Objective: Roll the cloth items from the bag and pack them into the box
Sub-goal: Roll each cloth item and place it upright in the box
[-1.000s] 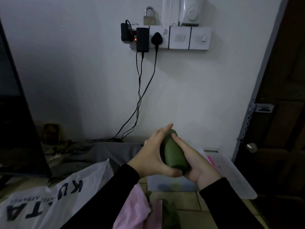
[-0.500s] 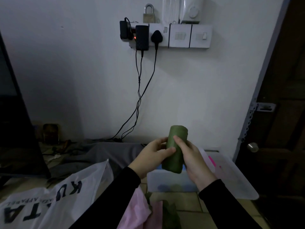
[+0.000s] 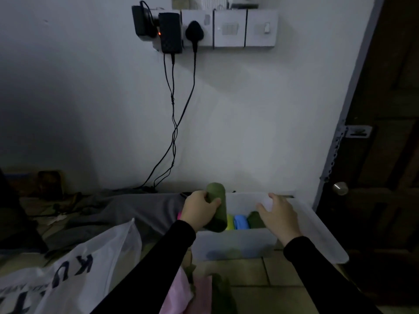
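Rolls already sit in the translucent plastic box (image 3: 317, 225) beneath my hands: a yellow roll (image 3: 230, 222), a blue roll (image 3: 241, 222) and a dark green roll (image 3: 255, 219) stand side by side, with a sliver of pink at the left end that I cannot make out well. So part of the packing looks done. My left hand (image 3: 199, 211) has its fingers and thumb wrapped round the olive green rolled cloth (image 3: 216, 207), holding it upright just above the box's left part, close to the yellow roll. My right hand (image 3: 280, 214) hovers over the right side of the box with fingers spread and relaxed, holding nothing, well apart from the roll in my left.

I judge the step in hand to be setting this olive roll down into the row. More is left: nearer me, below my left forearm, loose pink cloth (image 3: 179, 293) and some dark green fabric (image 3: 222, 291) lie unrolled beside the white printed plastic bag (image 3: 68, 268).
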